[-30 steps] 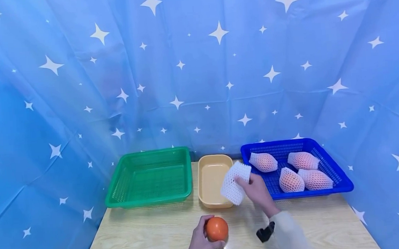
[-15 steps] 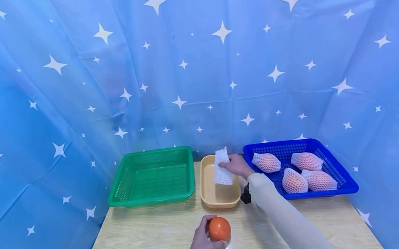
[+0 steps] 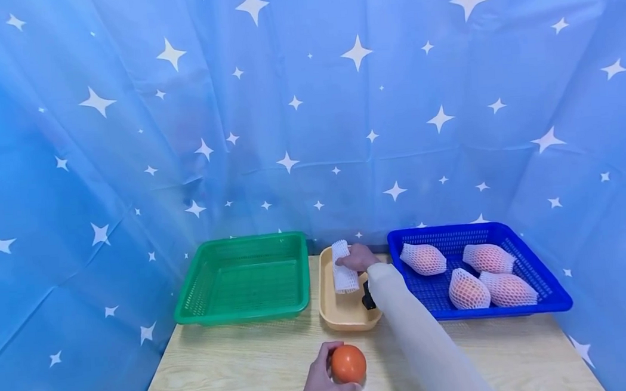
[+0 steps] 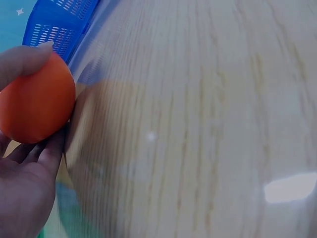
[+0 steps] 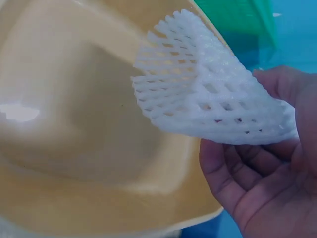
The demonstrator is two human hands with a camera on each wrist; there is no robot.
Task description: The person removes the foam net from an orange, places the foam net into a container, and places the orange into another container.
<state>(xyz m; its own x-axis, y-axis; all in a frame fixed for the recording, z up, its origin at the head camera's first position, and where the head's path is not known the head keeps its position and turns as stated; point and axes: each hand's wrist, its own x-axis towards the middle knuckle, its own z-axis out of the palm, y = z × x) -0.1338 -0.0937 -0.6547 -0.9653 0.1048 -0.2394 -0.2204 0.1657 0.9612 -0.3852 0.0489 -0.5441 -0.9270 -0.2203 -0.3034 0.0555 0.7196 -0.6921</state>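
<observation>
My left hand (image 3: 326,381) grips a round orange-red fruit (image 3: 348,364) low over the front of the table; its exact kind is unclear. In the left wrist view the thumb lies over the top of the fruit (image 4: 37,101) and the fingers curl beneath. My right hand (image 3: 359,258) pinches a white foam net sleeve (image 3: 344,271) over the beige tray (image 3: 348,324). The right wrist view shows the sleeve (image 5: 213,89) flattened between thumb and fingers, its far end spread loose above the tray's bottom.
A green basket (image 3: 242,318) stands at left. The blue basket (image 3: 481,312) at right holds several net-wrapped fruits (image 3: 423,259). A starry blue curtain (image 3: 309,130) hangs behind and at both sides of the wooden table (image 3: 237,367).
My right hand has carried the foam net sleeve left and away from me, from beside the blue basket to over the beige tray. The left hand keeps holding the fruit in place.
</observation>
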